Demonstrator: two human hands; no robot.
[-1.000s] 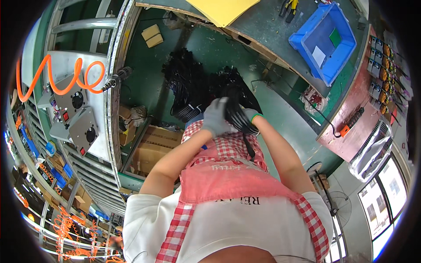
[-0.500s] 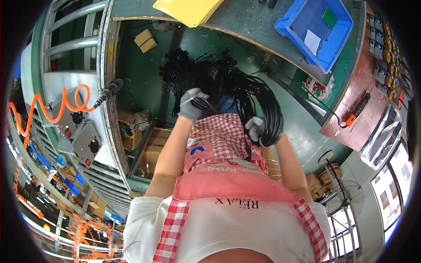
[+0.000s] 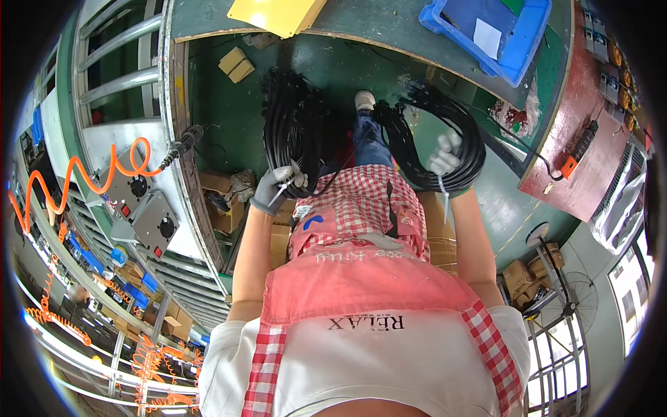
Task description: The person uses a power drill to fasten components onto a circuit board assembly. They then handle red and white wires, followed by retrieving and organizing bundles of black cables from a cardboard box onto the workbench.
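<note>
My left hand (image 3: 278,189), in a grey glove, is closed round one end of a thick bundle of black cables (image 3: 286,128). A white cable tie (image 3: 279,192) shows beside its fingers. On the other side, my gloved right hand (image 3: 445,156) has its fingers curled at the inner side of a second bundle of black cables (image 3: 474,149), which bends in an arc. Another white tie (image 3: 445,189) hangs from that bundle below the hand. Both bundles hang over the floor, their far ends spread out and blurred. Between them, my leg and shoe (image 3: 365,101) show.
A dark workbench (image 3: 375,31) runs across the front, carrying a yellow sheet (image 3: 278,15) and a blue bin (image 3: 451,21). A metal roller frame (image 3: 170,104) stands on the left, with an orange coiled hose (image 3: 104,167). Cardboard boxes (image 3: 226,208) sit below. A stand fan (image 3: 556,292) is at right.
The two cable bundles have moved apart, showing my leg and shoe between them. My left hand has shifted left and nearer me; my right hand has moved outward and farther away.
</note>
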